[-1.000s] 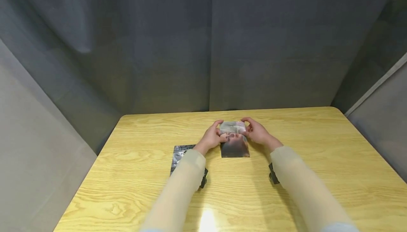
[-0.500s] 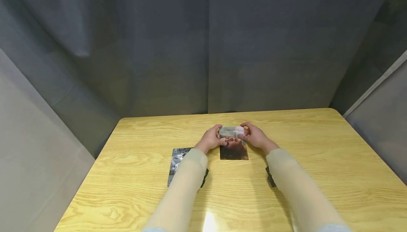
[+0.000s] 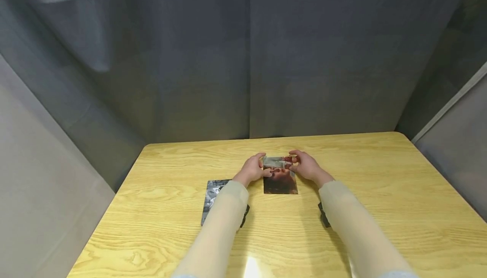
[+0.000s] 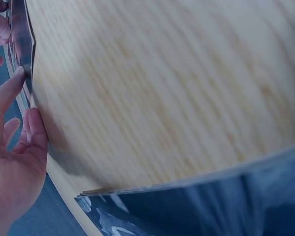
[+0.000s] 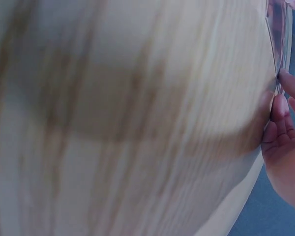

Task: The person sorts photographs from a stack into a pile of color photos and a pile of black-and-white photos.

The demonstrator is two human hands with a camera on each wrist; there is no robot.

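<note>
A glossy colour photo (image 3: 280,180) lies lengthwise on the wooden table (image 3: 380,193), with its far end raised a little. My left hand (image 3: 254,170) pinches its far left corner and my right hand (image 3: 304,166) pinches its far right corner. The left wrist view shows my left hand's (image 4: 14,147) thumb and fingers at the thin edge of the photo (image 4: 22,54). In the right wrist view my right hand's (image 5: 287,137) fingertips meet the photo's edge (image 5: 278,44).
A dark black-and-white photo (image 3: 213,193) lies flat left of the colour one, partly under my left sleeve; it also shows as the dark photo (image 4: 201,206) at the bottom of the left wrist view. Grey cloth walls (image 3: 247,58) enclose the table on three sides.
The raised far end of the colour photo has come down toward the table, and both hands have lowered with it. The dark photo has not moved.
</note>
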